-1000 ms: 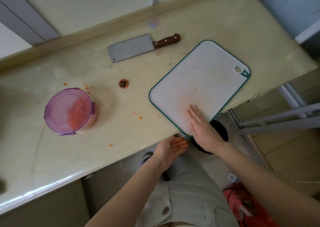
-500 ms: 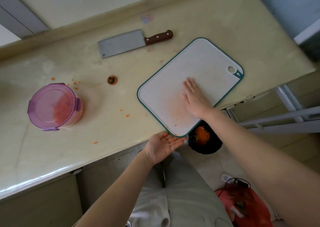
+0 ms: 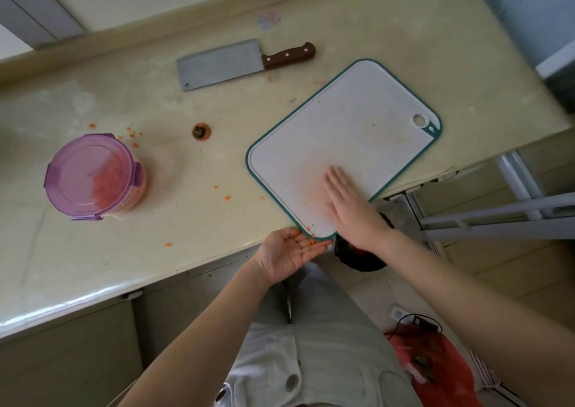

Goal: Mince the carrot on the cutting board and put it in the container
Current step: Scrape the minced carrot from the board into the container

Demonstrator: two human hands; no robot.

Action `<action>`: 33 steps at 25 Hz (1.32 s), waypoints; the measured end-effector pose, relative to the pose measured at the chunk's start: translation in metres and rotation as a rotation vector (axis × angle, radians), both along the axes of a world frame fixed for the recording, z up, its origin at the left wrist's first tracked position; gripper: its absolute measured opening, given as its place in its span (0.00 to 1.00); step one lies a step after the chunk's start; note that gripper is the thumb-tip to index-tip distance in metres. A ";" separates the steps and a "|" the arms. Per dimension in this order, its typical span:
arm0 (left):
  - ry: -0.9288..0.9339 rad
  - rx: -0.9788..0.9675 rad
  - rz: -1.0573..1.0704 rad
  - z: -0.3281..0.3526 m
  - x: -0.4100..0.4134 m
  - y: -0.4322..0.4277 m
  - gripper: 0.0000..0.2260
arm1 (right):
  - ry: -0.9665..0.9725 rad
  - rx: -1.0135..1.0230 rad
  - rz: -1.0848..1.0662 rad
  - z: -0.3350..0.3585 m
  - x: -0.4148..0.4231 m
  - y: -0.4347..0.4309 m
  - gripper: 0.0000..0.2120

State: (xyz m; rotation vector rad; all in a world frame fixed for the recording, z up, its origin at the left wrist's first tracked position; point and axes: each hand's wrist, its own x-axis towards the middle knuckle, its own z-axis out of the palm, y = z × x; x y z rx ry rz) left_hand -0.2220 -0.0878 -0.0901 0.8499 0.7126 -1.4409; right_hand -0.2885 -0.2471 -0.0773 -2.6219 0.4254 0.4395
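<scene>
a: what's nearest?
b: the left hand [image 3: 289, 251], palm up just off the edge of the counter [image 3: 404, 33]. its fingers are relaxed and nearly straight, tucked under the near corner of the cutting board [image 3: 357, 126]. a few orange bits [image 3: 311, 242] lie on those fingers, and it grips nothing.
a: and the other one?
b: the right hand [image 3: 350, 207] lies flat on the near part of the board, fingers straight and close together, beside a faint orange stain. it looks a little blurred.
a: where is the carrot?
b: the minced carrot [image 3: 109, 186] sits in the round container [image 3: 77, 170] under its purple lid, well left of the board. loose crumbs [image 3: 227, 198] dot the counter between the two, and a carrot end [image 3: 201, 131] lies farther back.
a: the knife?
b: the cleaver [image 3: 224, 64] lies flat near the back wall, with no hand on it and its brown handle pointing right.
</scene>
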 end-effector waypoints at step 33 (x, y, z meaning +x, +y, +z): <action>0.022 -0.079 0.025 -0.003 0.001 0.003 0.16 | -0.332 -0.125 0.302 -0.003 -0.049 0.055 0.17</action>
